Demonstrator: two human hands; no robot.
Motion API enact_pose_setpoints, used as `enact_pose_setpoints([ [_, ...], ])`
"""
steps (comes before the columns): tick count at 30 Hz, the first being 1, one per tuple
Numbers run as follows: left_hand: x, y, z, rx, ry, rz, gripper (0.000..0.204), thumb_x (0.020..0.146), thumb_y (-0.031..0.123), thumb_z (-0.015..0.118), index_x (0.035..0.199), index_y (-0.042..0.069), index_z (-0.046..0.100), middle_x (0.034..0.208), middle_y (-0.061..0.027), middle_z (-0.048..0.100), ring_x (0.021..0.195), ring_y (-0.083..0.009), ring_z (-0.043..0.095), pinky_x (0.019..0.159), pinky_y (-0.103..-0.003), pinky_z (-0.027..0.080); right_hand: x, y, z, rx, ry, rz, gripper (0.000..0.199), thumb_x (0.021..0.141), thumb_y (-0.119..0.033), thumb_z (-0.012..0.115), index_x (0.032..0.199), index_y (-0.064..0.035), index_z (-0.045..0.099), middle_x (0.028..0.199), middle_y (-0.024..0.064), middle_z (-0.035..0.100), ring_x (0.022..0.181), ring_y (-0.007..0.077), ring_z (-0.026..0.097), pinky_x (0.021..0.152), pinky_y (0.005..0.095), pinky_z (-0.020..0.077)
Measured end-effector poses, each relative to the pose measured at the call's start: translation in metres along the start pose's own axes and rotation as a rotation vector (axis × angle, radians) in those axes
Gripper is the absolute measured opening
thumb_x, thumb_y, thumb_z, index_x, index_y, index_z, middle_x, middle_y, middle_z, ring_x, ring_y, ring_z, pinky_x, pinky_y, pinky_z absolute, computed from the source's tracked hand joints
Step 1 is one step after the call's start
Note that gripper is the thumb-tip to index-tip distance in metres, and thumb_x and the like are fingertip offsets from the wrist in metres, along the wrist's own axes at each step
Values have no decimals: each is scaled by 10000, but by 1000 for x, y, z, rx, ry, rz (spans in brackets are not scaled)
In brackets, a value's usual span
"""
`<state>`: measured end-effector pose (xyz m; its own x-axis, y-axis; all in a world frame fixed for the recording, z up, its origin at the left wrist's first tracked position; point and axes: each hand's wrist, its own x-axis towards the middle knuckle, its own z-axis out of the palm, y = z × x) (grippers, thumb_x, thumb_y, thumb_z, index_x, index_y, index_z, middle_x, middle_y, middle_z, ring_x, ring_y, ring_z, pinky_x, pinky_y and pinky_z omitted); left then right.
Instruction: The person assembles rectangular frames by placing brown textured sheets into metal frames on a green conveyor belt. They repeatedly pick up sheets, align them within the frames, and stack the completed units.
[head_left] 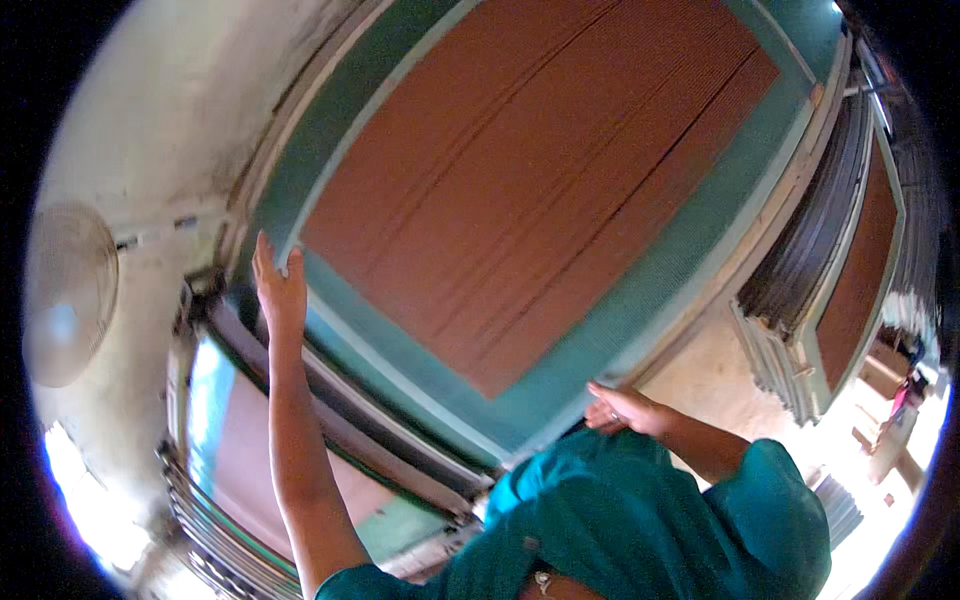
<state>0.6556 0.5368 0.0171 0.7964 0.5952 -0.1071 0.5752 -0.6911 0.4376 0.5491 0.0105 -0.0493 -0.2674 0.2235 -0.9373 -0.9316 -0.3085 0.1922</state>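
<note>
A large flat panel lies before me, with a ribbed brown middle (530,180), a green border (420,345) and a pale rim. Dark lines run slantwise across the brown. My left hand (282,290) is at the panel's left corner, arm stretched out, its thumb and fingers apart. Whether it touches the rim I cannot tell. Close to my body, my right hand (628,408) is beside the near right edge, fingers extended and slightly bent. Nothing shows in either hand.
Left of the panel stands a machine with long rollers (340,420) and a pinkish sheet (260,450). A round fan (70,295) is by the stained wall (170,130). At the right are stacked dark sheets (810,220) and another brown, green-edged panel (860,270).
</note>
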Motion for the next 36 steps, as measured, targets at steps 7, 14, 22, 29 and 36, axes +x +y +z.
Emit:
enact_pose_setpoints([
  [7, 146, -33, 91, 753, -343, 320, 535, 939, 403, 365, 1258, -23, 415, 1153, -237, 529, 1097, -397, 463, 960, -474, 348, -3, -31, -14, -97, 121, 24, 702, 772, -684, 496, 867, 4, 593, 884, 169, 645, 836, 253, 643, 662, 369, 529],
  [14, 138, -4, 111, 83, -141, 19, 751, 908, 589, 230, 1065, -56, 581, 1115, -249, 557, 1036, -402, 507, 913, -473, 365, 1, -18, -28, -303, 668, -323, 697, 723, -667, 569, 735, 25, 654, 546, 103, 606, 486, 204, 622, 506, 334, 509],
  [22, 90, 107, 60, -233, -432, -219, 817, 871, 636, 335, 1274, -68, 427, 1341, -185, 423, 1223, -305, 419, 994, -425, 327, -38, -17, -120, 27, 1052, -823, 671, 711, -646, 602, 568, 10, 566, 520, 88, 525, 510, 201, 550, 466, 389, 422],
  [29, -62, 157, 7, -726, -825, -207, 651, 896, 479, 474, 1285, -40, 422, 1355, -132, 414, 1229, -295, 401, 1016, -432, 300, -139, 57, -195, 616, 853, -1062, 524, 883, -489, 494, 772, 17, 564, 580, 49, 508, 474, 151, 513, 423, 328, 422],
  [36, -194, 185, -79, -641, -478, -113, 579, 892, 383, 531, 1251, -63, 441, 1340, -138, 424, 1221, -282, 400, 1013, -417, 293, -150, 152, -224, 599, 855, -1193, 460, 892, -407, 492, 759, 30, 553, 540, 77, 499, 421, 193, 507, 380, 355, 389],
])
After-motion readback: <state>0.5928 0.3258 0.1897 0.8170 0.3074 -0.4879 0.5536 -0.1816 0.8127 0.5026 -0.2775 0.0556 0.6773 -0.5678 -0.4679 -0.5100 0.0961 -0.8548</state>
